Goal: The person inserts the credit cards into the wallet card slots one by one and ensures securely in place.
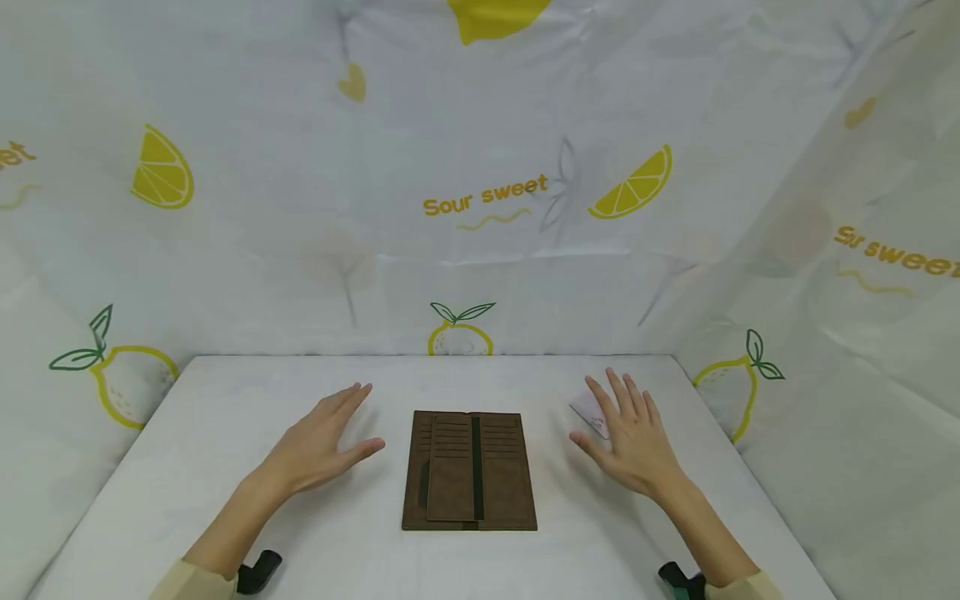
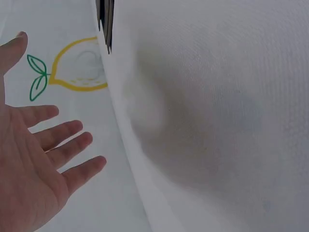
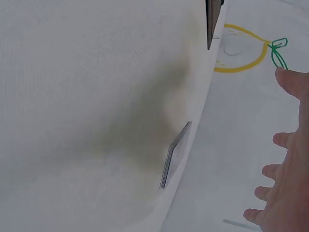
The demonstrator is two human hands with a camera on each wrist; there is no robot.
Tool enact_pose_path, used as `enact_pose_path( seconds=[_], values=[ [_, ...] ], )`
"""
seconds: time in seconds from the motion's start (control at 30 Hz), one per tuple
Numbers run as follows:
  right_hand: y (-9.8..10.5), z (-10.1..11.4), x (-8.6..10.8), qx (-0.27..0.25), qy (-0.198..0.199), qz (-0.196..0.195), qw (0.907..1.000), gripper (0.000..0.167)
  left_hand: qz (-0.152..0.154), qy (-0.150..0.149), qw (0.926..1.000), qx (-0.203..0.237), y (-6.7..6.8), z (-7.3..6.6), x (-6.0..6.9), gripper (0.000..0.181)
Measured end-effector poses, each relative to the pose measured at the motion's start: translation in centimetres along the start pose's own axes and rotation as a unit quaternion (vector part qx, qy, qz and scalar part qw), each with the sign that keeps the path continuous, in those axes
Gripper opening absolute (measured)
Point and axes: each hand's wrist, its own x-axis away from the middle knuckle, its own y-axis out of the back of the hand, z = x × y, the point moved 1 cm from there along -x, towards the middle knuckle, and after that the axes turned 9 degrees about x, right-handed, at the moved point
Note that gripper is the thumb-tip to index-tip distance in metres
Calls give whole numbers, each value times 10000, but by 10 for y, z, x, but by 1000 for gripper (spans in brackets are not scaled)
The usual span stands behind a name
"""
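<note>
A brown wallet (image 1: pixel 450 483) lies unfolded on the white table, its card slots and a dark band facing up. To its left my left hand (image 1: pixel 315 446) hovers with fingers straight and thumb spread, touching nothing; the left wrist view shows its bare palm (image 2: pixel 34 169). On the other side my right hand (image 1: pixel 633 437) is held above the table, fingers spread. Partly hidden behind those fingers is a small pale card or stack of cards (image 1: pixel 590 412). In the right wrist view this thin stack (image 3: pixel 176 154) lies on the table, apart from the right hand (image 3: pixel 289 174).
The white tabletop (image 1: pixel 360 558) ends at a back edge against a hanging white cloth (image 1: pixel 285 275) printed with lemons. More cloth hangs along both sides. Dark straps or mounts (image 1: pixel 258 572) sit at the wrists.
</note>
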Motion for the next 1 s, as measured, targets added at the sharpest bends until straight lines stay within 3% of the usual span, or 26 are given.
enact_pose_path(
  seconds=[0.17,0.47,0.67,0.83,1.0],
  values=[
    [-1,-4,-2,-184,-99,15,9998,86,474,227,9972,528,-3,-7,-6,89],
    [-6,-13,-7,-651,-133,-130,9977,81,1102,-119,9847,1347,-17,-12,-20,68],
    [-7,-18,-13,-892,-232,36,9957,78,1411,58,9756,1681,-23,-20,-30,63],
    [-11,-23,-19,-1080,-302,210,9935,76,1524,247,9712,1817,-30,-24,-39,64],
    [-16,-28,-22,-1258,-337,266,9911,75,1417,568,9722,1774,-34,-28,-48,68]
  ],
)
